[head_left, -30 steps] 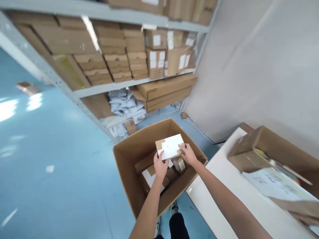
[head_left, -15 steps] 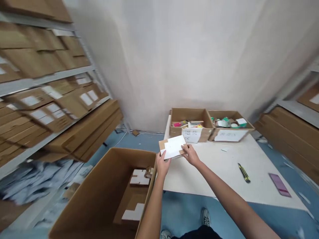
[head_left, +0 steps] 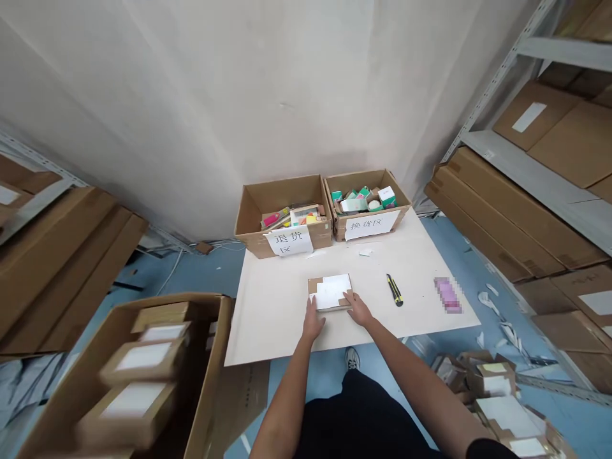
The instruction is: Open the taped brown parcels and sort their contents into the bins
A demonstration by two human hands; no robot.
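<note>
A small flat cardboard parcel [head_left: 330,292] with white labels on top lies on the white table [head_left: 272,306], near its front edge. My left hand [head_left: 313,322] grips its near left corner, fingers curled against the side. My right hand [head_left: 358,310] holds its near right corner, fingers on the top edge. Both forearms reach forward from the bottom of the view.
A utility knife [head_left: 394,289] and a pink object [head_left: 447,294] lie on the table to the right. Two open labelled boxes [head_left: 285,220] [head_left: 367,204] of small items stand at the back. A large open carton [head_left: 129,376] of parcels stands on the floor at left. Shelves with boxes flank both sides.
Both hands lifted the parcel out of the large floor carton, carried it right over the table and set it down near the front edge. My view swung from the carton to the table.
</note>
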